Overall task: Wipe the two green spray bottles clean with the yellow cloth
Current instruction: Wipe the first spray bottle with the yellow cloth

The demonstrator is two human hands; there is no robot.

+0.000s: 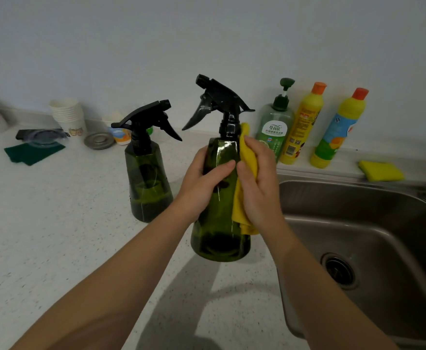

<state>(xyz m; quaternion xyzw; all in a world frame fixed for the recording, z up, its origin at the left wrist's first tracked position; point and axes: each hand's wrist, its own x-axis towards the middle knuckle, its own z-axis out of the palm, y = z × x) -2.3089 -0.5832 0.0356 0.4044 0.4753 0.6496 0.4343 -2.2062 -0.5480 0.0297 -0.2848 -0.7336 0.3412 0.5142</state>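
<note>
Left hand (208, 176) wraps the near bottle (220, 198), lifted off the counter (55, 248); right hand (257, 178) presses the cloth (244, 157) flat on its side. Second bottle (147, 183) stands just left of the left hand. Risks: smooth plastic slipping toward the sink (371, 236); an elbow toppling the standing bottle.

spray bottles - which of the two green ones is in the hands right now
The nearer spray bottle, beside the sink: left hand grips it, right hand presses the yellow cloth on it.

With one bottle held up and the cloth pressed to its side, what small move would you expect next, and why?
Probably a downward stroke: the right hand presses the yellow cloth against the upper side of the held spray bottle, which the left hand steadies, so its lower body looks unwiped. The second spray bottle stands waiting on the counter.
</note>
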